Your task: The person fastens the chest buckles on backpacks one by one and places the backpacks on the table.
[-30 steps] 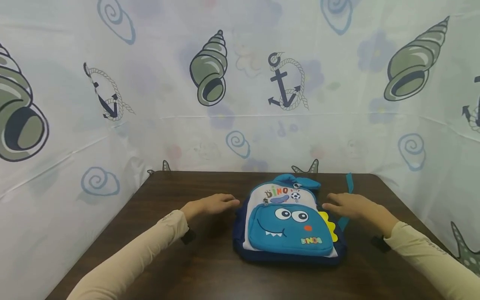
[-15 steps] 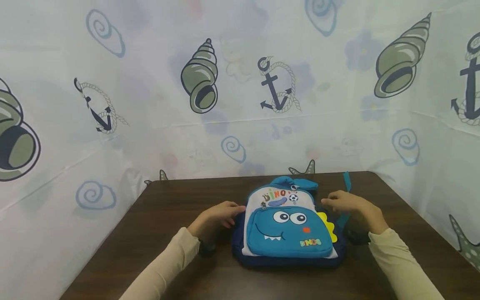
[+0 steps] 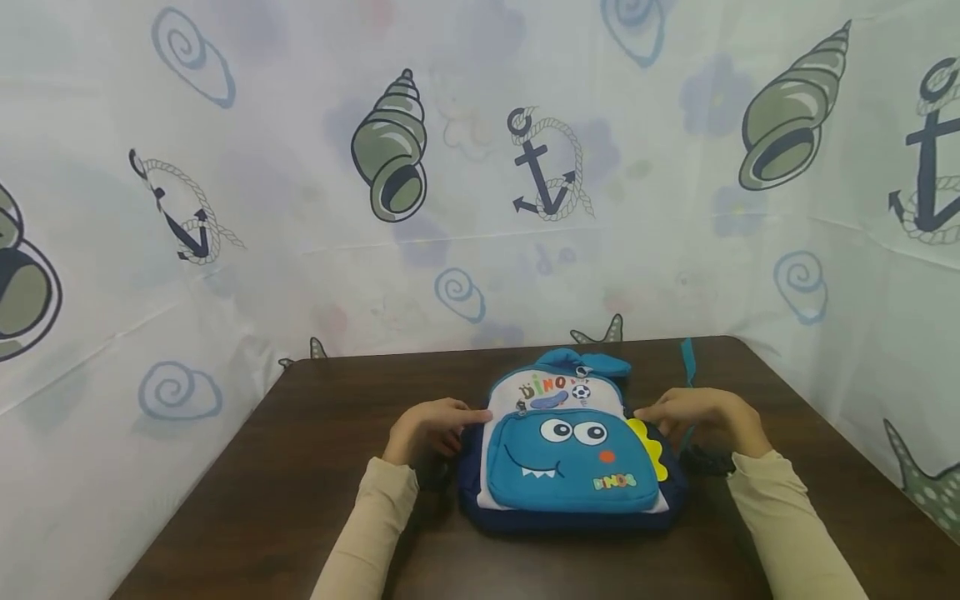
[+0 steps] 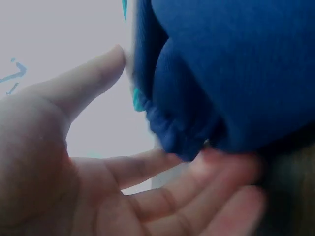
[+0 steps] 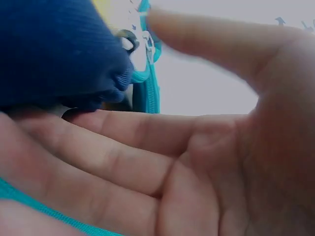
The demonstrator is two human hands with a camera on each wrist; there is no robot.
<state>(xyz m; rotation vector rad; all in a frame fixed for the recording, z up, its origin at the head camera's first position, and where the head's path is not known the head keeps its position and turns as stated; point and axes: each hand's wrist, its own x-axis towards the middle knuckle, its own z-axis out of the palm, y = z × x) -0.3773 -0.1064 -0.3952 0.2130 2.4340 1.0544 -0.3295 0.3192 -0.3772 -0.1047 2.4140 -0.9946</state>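
Observation:
A child's dinosaur backpack (image 3: 573, 462), blue, white and navy with a yellow crest, lies face up on the dark table. My left hand (image 3: 431, 427) holds its left side, thumb at the white front edge and fingers below. In the left wrist view, these fingers (image 4: 167, 196) reach beneath the gathered navy side pocket (image 4: 179, 113). At the opposite side my right hand (image 3: 701, 414) holds the bag, its thumb near the yellow crest. The right wrist view shows the fingers (image 5: 113, 157) extending under the navy side (image 5: 54, 54); their tips are partly hidden.
A teal strap (image 3: 688, 362) sticks out on the table behind the right hand. The brown tabletop (image 3: 300, 483) spreads around the bag. White cloth (image 3: 315, 183) printed with shells and anchors hangs behind and at both sides.
Both hands have moved inward to the backpack's sides, the left thumb coming onto its front edge. The backpack has stayed in place while the head view shifted slightly.

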